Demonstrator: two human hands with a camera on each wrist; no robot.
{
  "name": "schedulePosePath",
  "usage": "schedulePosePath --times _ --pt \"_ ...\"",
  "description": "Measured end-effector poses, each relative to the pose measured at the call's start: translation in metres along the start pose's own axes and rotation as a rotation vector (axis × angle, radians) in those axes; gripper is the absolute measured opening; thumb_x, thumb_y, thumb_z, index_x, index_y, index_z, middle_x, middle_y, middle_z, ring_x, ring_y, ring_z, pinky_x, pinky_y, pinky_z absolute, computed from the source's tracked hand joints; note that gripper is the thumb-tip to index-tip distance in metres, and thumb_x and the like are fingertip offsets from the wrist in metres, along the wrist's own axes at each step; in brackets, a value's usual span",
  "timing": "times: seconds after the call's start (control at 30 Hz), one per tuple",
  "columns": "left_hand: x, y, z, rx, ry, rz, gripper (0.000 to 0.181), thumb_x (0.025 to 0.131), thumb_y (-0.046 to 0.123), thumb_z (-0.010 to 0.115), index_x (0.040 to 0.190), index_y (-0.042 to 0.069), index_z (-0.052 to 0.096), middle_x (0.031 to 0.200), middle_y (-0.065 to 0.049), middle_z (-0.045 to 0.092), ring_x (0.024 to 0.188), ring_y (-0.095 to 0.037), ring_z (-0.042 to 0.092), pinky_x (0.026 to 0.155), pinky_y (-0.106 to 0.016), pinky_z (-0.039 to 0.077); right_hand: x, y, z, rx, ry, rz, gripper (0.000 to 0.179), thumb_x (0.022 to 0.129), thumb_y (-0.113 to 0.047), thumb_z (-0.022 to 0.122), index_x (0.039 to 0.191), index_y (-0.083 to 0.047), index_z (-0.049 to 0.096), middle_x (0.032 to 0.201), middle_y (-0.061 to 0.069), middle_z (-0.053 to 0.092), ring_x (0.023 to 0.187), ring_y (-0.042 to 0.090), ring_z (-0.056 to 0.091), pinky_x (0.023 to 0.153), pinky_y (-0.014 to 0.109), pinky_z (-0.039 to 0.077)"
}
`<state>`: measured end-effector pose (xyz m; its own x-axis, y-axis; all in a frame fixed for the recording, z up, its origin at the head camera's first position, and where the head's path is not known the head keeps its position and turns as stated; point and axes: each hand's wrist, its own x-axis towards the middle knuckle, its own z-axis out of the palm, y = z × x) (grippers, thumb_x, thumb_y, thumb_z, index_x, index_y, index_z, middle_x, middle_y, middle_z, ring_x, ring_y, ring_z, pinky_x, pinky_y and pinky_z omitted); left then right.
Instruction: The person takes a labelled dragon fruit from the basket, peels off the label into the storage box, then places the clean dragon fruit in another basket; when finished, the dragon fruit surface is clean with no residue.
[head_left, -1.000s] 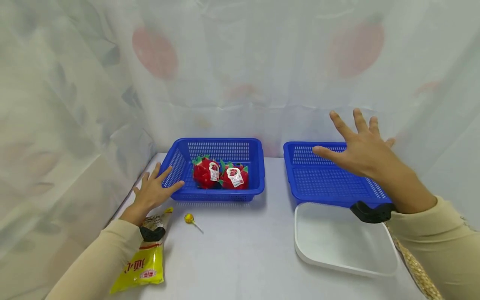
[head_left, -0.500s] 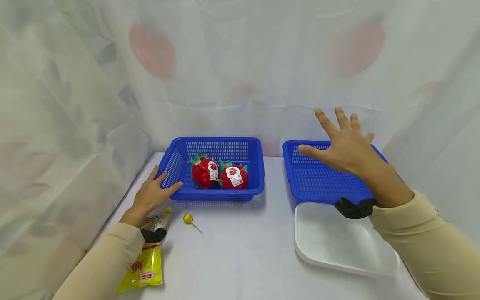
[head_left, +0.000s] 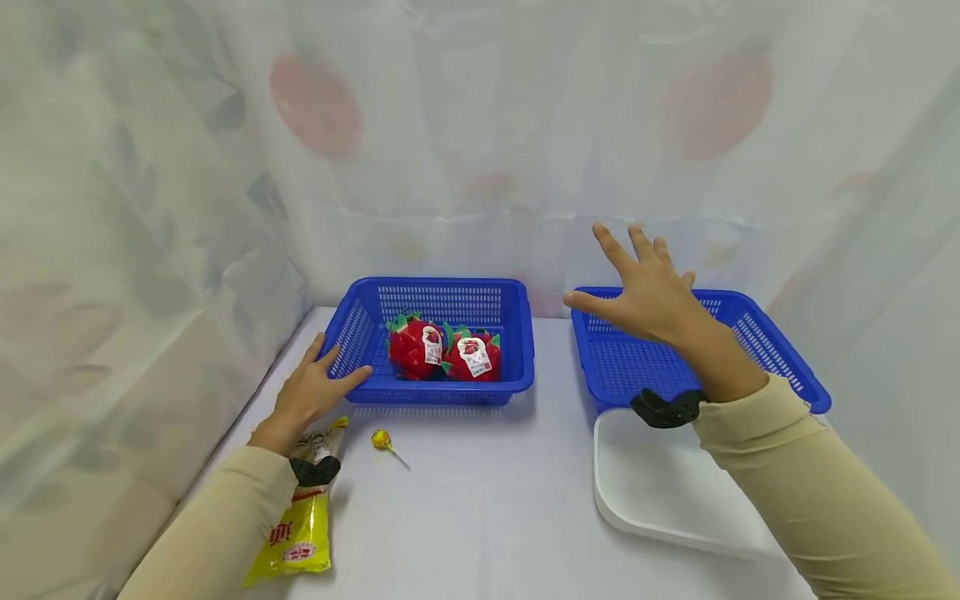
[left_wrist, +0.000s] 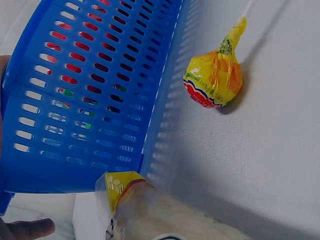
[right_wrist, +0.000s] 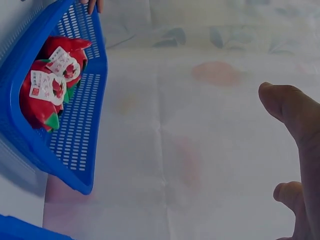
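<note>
My left hand (head_left: 306, 400) touches the left front corner of the left blue basket (head_left: 435, 393), fingers spread, thumb near the front rim. Inside lie two red dragon-fruit-shaped things, one on the left (head_left: 411, 348) and one on the right (head_left: 468, 367), with green tips and white labels. Spread wide, my right hand (head_left: 648, 296) hovers over the left side of the right blue basket (head_left: 776, 342) and holds nothing. A yellow-wrapped lollipop (head_left: 381, 440) lies in front of the left basket; the left wrist view shows this lollipop (left_wrist: 215, 80) close up.
Under my left wrist lies a yellow bag (head_left: 303, 533) with red print, partly covered by the forearm. A white shallow tray (head_left: 675, 492) sits in front of the right basket, partly behind my right sleeve. A pale patterned curtain (head_left: 480, 125) stands behind the baskets.
My right hand has moved left, from over the right basket's right part to its left side. My left hand has come onto the left basket's corner. The baskets look unmoved.
</note>
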<state>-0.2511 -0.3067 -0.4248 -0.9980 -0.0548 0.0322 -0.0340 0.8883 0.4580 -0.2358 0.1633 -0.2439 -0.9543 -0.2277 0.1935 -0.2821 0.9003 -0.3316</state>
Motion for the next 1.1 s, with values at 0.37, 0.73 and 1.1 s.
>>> schedulePosePath --times 0.37,0.73,1.1 --pt "-0.001 0.003 -0.001 0.016 0.004 -0.011 0.108 0.081 0.079 0.044 0.151 0.0 0.021 0.159 -0.017 -0.004 0.136 -0.054 0.012 0.097 -0.073 0.02 0.021 -0.02 0.022 0.025 -0.061 -0.011 0.102 0.077 -0.079 0.049 0.156 -0.033 0.003 0.159 0.02 -0.001 0.138 0.052 -0.004 0.088 0.083 0.002" --pt "-0.001 0.004 -0.001 0.026 0.011 -0.018 0.108 0.08 0.079 0.046 0.152 0.001 0.021 0.159 -0.017 -0.004 0.135 -0.055 0.013 0.096 -0.074 0.019 0.04 -0.039 0.057 0.103 -0.121 0.003 0.103 0.075 -0.079 0.052 0.155 -0.037 0.004 0.159 0.017 0.001 0.139 0.052 -0.002 0.093 0.08 0.002" --pt "0.0 0.004 0.0 0.028 0.016 -0.013 0.109 0.08 0.079 0.046 0.152 0.001 0.022 0.159 -0.017 -0.002 0.135 -0.055 0.014 0.096 -0.075 0.019 0.058 -0.056 0.096 0.186 -0.159 -0.032 0.1 0.078 -0.074 0.055 0.156 -0.031 0.01 0.158 0.02 0.009 0.139 0.049 0.008 0.1 0.074 0.011"
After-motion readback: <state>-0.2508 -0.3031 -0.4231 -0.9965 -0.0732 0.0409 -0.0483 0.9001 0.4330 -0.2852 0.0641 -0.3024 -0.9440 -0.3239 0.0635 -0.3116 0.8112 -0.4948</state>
